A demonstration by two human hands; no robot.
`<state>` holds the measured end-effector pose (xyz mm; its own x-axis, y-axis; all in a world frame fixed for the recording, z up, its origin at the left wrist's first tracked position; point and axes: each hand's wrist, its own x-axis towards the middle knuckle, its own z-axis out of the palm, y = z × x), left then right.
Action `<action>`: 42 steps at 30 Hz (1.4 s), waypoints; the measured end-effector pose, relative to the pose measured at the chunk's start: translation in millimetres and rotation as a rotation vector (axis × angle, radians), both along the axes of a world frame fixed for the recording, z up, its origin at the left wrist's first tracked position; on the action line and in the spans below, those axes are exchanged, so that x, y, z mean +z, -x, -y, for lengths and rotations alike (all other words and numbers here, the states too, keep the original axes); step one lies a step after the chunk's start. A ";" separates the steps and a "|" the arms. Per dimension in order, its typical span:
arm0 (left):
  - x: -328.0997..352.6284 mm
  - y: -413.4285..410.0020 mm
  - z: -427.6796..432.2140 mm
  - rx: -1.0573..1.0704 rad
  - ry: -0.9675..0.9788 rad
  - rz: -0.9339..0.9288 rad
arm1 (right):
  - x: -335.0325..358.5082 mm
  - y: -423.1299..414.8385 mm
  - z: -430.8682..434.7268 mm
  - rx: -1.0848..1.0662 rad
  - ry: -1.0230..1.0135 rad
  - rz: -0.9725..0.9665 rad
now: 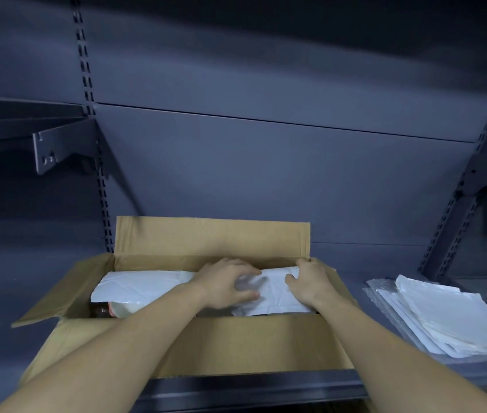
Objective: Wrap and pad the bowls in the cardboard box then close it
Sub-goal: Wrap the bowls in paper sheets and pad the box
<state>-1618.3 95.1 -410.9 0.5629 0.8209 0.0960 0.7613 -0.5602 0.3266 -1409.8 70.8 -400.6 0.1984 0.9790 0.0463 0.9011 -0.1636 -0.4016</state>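
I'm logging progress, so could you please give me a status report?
Left hand pressing paper in box. Right hand at paper's corner, grip unclear. Flaps open, nothing blocking.

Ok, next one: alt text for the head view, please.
Two bare hands, left hand and right hand, rest on a white paper sheet covering the contents of an open cardboard box on a dark metal shelf. A stack of spare sheets and bubble wrap lies right of the box.
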 end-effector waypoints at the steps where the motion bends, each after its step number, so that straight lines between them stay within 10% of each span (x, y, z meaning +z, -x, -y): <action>1: -0.1 -2.7 0.2 -0.007 -0.011 -0.057 | -0.3 1.3 0.1 0.006 -0.002 0.007; 11: -5.6 -21.3 -4.3 0.034 -0.026 -0.251 | 15.1 1.1 4.6 0.182 -0.063 0.309; 42: -10.0 -2.3 -1.4 0.086 -0.047 -0.195 | -17.2 14.1 -8.8 0.365 0.165 0.334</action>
<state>-1616.0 96.5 -420.9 0.5025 0.8640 0.0311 0.8533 -0.5014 0.1432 -1424.0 79.6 -417.8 -0.1569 0.9812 -0.1122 0.9858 0.1488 -0.0779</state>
